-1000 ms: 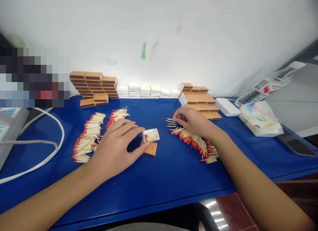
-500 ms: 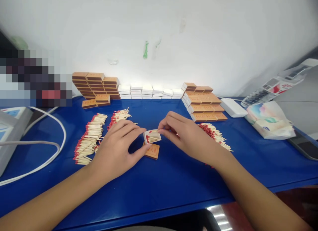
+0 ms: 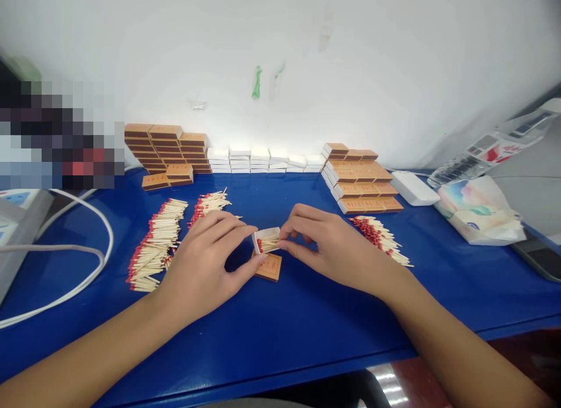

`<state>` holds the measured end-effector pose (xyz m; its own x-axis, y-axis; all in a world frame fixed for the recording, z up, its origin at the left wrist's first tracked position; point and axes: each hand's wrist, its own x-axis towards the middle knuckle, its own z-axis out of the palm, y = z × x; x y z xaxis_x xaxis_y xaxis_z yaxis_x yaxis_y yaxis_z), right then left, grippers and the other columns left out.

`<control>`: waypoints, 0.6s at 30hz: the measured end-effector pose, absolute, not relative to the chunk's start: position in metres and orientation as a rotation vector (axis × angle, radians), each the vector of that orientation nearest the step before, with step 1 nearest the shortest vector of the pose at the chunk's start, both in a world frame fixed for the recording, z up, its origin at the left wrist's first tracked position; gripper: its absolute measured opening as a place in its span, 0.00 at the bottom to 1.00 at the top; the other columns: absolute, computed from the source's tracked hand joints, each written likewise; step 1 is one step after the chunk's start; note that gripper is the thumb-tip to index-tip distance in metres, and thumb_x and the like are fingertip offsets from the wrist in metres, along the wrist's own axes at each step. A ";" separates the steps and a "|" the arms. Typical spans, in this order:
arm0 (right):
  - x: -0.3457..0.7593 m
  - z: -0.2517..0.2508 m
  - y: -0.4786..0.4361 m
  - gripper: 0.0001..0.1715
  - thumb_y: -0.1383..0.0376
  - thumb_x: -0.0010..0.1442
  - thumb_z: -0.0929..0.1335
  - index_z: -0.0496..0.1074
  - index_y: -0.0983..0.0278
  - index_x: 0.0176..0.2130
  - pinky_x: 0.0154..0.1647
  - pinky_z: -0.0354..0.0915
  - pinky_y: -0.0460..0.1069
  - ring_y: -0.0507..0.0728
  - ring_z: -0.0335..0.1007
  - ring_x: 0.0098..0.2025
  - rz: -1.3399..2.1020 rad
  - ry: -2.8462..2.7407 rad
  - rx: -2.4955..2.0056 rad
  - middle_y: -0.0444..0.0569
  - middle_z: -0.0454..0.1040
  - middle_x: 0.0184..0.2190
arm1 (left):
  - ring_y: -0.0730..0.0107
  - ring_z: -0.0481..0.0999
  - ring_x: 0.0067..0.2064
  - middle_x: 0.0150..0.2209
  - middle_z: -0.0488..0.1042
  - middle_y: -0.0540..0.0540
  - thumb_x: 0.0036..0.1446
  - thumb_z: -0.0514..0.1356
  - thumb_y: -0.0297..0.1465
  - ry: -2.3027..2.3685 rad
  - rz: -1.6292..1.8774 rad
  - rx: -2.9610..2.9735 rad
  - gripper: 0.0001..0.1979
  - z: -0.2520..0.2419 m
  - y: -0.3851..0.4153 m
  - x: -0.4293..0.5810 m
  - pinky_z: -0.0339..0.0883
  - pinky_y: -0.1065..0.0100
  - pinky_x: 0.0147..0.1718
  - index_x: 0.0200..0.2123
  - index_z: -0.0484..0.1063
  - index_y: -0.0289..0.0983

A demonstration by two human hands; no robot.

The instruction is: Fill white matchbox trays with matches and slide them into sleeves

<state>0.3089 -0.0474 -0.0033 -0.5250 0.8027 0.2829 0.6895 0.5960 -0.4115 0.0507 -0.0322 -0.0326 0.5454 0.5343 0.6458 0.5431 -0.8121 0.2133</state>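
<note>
Glossy table (image 3: 210, 355), wooden matches (image 3: 160, 235), seemingly cardboard tray (image 3: 266, 232)

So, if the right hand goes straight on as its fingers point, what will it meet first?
The right hand would first meet the white tray of matches, whose end it seems to touch, though depth is unclear.

Open white rectangular card tray (image 3: 265, 233) — pale wooden red-headed matchsticks (image 3: 269, 245) inside, heads left — just beyond flat-lying orange cardboard matchbox (image 3: 269, 269).
</note>
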 end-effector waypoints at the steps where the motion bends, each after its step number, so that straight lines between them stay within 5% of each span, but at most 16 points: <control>1: 0.309 -0.003 -0.047 0.06 0.65 0.76 0.69 0.76 0.63 0.43 0.37 0.65 0.50 0.54 0.71 0.36 0.352 -2.384 -1.200 0.48 0.74 0.42 | 0.53 0.79 0.52 0.48 0.84 0.41 0.68 0.69 0.32 -0.959 -1.142 -2.751 0.11 -0.033 -0.032 0.051 0.77 0.49 0.56 0.51 0.78 0.35; 18: 0.308 -0.015 -0.041 0.05 0.64 0.76 0.69 0.77 0.60 0.49 0.38 0.65 0.50 0.54 0.72 0.36 0.405 -2.400 -1.218 0.48 0.74 0.45 | 0.52 0.79 0.53 0.48 0.84 0.41 0.68 0.69 0.33 -0.930 -1.093 -2.786 0.12 -0.034 -0.033 0.050 0.76 0.48 0.58 0.52 0.79 0.36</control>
<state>0.3083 -0.0411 -0.0147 -0.5297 0.8158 0.2320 0.6943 0.5742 -0.4339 0.0497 -0.0335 -0.0341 0.5806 0.5247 0.6226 0.5303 -0.8239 0.1998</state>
